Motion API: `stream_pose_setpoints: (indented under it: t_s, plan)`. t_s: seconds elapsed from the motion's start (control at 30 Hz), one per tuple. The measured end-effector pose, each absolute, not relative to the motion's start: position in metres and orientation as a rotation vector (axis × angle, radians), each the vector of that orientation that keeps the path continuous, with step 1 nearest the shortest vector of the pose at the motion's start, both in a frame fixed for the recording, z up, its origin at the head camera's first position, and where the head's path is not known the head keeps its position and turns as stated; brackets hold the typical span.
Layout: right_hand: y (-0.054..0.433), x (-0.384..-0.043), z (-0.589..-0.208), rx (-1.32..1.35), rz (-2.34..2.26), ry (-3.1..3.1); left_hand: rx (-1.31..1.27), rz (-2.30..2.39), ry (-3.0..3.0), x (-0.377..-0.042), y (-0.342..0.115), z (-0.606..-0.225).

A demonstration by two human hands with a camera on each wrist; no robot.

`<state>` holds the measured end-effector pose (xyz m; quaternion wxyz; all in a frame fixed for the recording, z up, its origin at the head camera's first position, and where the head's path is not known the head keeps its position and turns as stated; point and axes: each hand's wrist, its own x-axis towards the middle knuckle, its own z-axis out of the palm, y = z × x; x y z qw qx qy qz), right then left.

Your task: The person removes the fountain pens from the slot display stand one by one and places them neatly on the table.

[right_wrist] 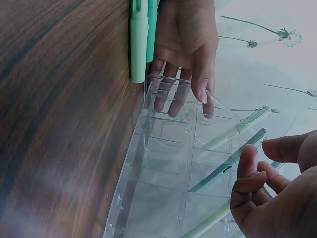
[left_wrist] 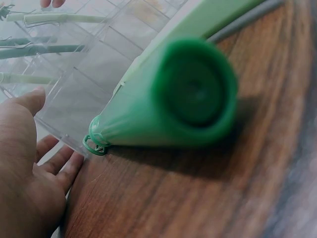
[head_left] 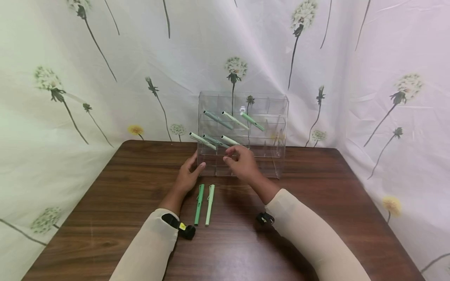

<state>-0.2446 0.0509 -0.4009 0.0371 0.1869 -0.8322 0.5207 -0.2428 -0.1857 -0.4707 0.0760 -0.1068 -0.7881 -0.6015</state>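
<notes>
A clear acrylic organizer (head_left: 284, 128) with rows of compartments stands at the back of the table, several green-toned pens leaning out of its upper two rows. My left hand (head_left: 186, 177) rests against its left side, fingers fairly straight along the wall and thumb at the front edge. Just in front of the second row, my right hand (head_left: 242, 164) has loosely bent fingers with a gap between thumb and forefinger. Nothing is held there; in the right wrist view a teal pen (right_wrist: 225, 166) lies behind the fingertips. The right hand partly hides a pale green pen (head_left: 229, 139).
Between the forearms, a dark green pen (head_left: 199, 205) and a light green pen (head_left: 209, 205) lie side by side on the wooden table (head_left: 123, 218). A flower-printed cloth (head_left: 175, 70) hangs behind and around the table. Each wrist wears a small black camera.
</notes>
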Motion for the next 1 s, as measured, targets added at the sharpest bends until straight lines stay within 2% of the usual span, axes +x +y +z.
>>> stream_pose_setpoints:
  t_s: [0.43, 0.6, 1.0]
  plan:
    - [0.056, -0.266, -0.392, 0.403, 1.391, -2.473, -0.343, -1.806, -2.361, -0.251, -0.189, -0.48]
    - [0.058, -0.276, -0.395, 0.396, 1.308, -2.521, -0.331, -1.755, -2.381, -0.267, -0.197, -0.502]
    - [0.057, -0.284, -0.399, 0.422, 1.26, -2.573, -0.298, -1.771, -2.408, -0.268, -0.194, -0.502]
